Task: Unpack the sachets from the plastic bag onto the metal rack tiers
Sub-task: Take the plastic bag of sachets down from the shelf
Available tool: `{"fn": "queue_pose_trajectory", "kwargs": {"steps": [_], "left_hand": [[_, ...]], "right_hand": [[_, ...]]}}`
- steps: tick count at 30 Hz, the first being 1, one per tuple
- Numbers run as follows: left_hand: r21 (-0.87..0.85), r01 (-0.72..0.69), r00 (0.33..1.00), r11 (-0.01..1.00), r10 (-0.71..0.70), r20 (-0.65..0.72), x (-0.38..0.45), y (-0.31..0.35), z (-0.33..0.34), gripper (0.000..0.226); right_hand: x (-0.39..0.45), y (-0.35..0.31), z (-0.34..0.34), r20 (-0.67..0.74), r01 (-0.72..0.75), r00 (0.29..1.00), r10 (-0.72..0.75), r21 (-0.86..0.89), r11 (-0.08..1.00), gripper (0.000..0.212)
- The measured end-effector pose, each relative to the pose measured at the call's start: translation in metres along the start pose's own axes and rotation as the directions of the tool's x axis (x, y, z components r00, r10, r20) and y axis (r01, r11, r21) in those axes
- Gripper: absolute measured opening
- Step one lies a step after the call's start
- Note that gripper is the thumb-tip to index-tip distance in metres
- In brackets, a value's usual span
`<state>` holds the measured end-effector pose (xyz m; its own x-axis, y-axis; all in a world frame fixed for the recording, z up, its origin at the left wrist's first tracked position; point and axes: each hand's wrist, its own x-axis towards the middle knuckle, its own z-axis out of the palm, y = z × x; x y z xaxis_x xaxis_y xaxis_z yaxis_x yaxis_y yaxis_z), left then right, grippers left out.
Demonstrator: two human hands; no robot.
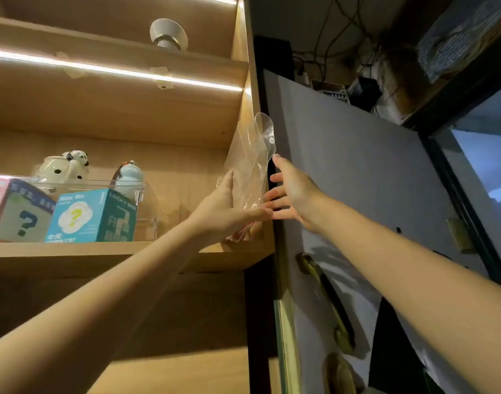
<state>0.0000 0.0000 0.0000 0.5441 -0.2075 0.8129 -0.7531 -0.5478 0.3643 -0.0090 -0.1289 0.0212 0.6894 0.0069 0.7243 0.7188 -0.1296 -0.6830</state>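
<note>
We are fetching the plastic bag standing at the wooden shelf's right end, left hand cupping it, right hand spread empty beside; next, grip and lift down.

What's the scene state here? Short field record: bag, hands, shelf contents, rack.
bag: clear plastic bag, upright at the right end of a wooden shelf
bag contents: something reddish at the bottom, too blurred to identify
left hand: open, palm against the bag
right hand: open, fingers spread, beside the bag
shelf contents: teal box, question-mark box, clear bin
metal rack: not in view
</note>
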Motion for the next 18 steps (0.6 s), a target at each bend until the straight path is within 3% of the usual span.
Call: {"fn": "queue_pose_trajectory", "kwargs": {"steps": [4, 9, 18], "left_hand": [[0.173, -0.102, 0.979, 0.98, 0.129, -0.156, 0.009, 0.0, 0.013, 0.085], [0.257, -0.135, 0.93, 0.957, 0.212, -0.299, 0.026, -0.002, 0.024, 0.022], [0.283, -0.201, 0.884, 0.938, 0.298, -0.36, 0.016, 0.005, 0.033, 0.03]], "right_hand": [[0.007, -0.001, 0.007, 0.04, -0.019, 0.999, 0.023, -0.103, 0.995, 0.056], [0.011, 0.011, 0.014, 0.058, -0.019, 0.998, 0.026, -0.127, 0.992, 0.05], [0.007, 0.015, -0.008, 0.041, -0.044, 0.998, 0.048, -0.096, 0.994, 0.041]]}}
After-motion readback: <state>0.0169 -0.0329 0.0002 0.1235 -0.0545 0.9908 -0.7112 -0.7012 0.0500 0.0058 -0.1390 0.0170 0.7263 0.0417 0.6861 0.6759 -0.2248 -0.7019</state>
